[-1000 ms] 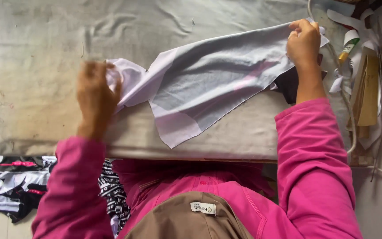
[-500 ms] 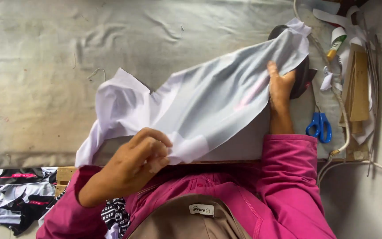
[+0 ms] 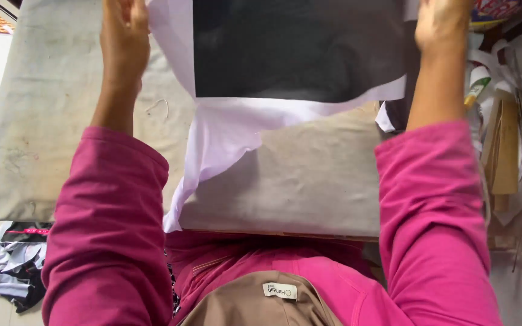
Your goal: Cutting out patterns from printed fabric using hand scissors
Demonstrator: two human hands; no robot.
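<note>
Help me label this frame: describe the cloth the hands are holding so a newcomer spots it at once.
Start at the grey padded table filling the view. Above it, the left hand and right hand lift a pale lilac-white cloth by its upper corners. A large dark rectangle fills its middle, and one pale corner trails over the table's near edge, unlike the crumpled clothes on the floor.

I saw a padded table (image 3: 309, 181) under a stained grey-beige cover; a white cloth (image 3: 225, 139) draped onto it, and a small thread loop (image 3: 158, 105) lay left.
</note>
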